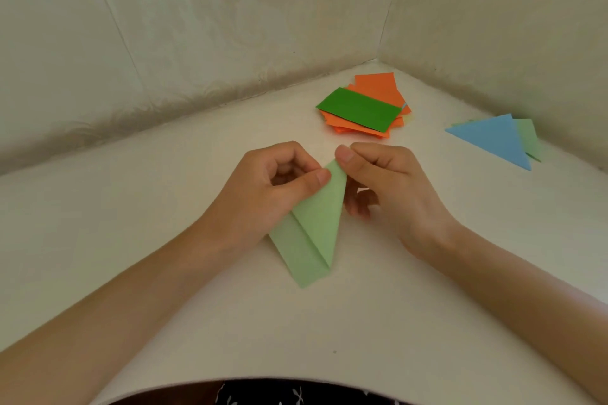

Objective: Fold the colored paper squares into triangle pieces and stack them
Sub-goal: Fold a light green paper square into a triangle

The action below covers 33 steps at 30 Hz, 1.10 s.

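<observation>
Paper (316, 227) pinched by left hand (263, 194) and right hand (388, 187).

table (197, 322): we see a cream top running back into a corner | walls: we see pale, faintly flowered wallpaper on the left wall (164, 26) and right wall (510, 26) | speck (334, 352): we see a small dark dot on the table | cloth (256, 396): we see dark fabric with white marks below the near edge
</observation>
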Each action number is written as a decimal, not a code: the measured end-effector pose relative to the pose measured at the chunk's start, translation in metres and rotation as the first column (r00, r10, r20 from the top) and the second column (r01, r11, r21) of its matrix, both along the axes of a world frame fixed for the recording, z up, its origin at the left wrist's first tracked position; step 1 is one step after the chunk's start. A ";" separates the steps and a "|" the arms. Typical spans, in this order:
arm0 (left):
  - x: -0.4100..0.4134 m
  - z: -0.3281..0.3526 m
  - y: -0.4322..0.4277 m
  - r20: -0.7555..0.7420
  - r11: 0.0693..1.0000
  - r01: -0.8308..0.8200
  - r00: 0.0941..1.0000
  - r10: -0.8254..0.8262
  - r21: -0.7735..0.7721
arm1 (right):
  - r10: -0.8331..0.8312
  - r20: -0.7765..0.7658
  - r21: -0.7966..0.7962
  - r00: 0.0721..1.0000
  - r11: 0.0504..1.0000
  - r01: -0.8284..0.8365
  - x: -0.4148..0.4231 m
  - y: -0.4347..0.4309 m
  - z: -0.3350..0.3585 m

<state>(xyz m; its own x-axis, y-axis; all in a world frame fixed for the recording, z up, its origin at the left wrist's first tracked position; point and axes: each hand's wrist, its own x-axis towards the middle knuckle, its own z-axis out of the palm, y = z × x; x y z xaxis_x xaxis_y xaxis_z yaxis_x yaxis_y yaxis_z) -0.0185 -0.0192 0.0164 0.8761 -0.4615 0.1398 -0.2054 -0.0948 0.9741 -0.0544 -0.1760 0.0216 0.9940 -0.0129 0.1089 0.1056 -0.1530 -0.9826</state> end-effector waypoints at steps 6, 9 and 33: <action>-0.004 -0.003 -0.001 -0.015 0.998 0.049 0.999 -0.049 -0.028 | -0.026 0.016 -0.076 1.000 0.997 0.027 0.001 0.004 -0.005; -0.004 -0.005 0.000 -0.020 0.998 0.026 0.999 -0.027 -0.050 | 0.007 0.005 -0.121 1.000 0.993 -0.006 0.001 0.004 -0.006; -0.002 -0.005 -0.001 0.033 0.945 -0.270 0.959 0.281 -0.184 | 0.011 0.005 -0.160 1.000 0.987 -0.010 -0.002 0.008 -0.005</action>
